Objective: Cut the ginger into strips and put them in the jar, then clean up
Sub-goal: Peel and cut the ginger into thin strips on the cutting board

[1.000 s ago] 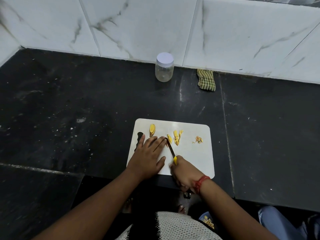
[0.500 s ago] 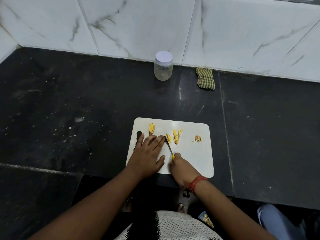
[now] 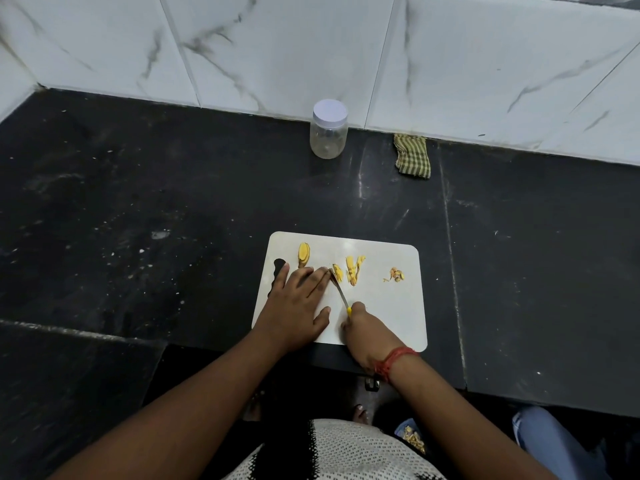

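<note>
The right hand [image 3: 365, 332] is curled round the yellow handle of a small knife [image 3: 341, 292], only a sliver of yellow showing past the knuckles; a red thread band [image 3: 394, 362] circles that wrist. The blade runs toward 11 o'clock from the fist, its tip down on the white cutting board [image 3: 388, 306] right at the left hand's fingertips. The left hand [image 3: 298, 306] lies flat on the board with fingers straight and close together, thumb spread toward 3 o'clock, pressing down on a piece of ginger that is hidden beneath the fingers (whether any of it is pinched cannot be told).

Just past the blade tip, at 1 o'clock from the right hand, sit several cut ginger strips [image 3: 349, 268], long and yellow, lying side by side. At 12 o'clock from the left hand rests a larger ginger slice [image 3: 303, 254], apart from the strips. Toward 3 o'clock on the board is a small heap of ginger peel scraps [image 3: 396, 274]. A dark cut-out handle hole [image 3: 278, 268] shows at the board's left edge, partly under the little finger.

The board sits on a black stone counter [image 3: 138, 202]. Well away at 12 o'clock, against the white marble wall tiles [image 3: 277, 46], stands the clear jar [image 3: 329, 131] upright with its white lid on. At 3 o'clock from the jar lies a folded green checked cloth [image 3: 412, 155].
</note>
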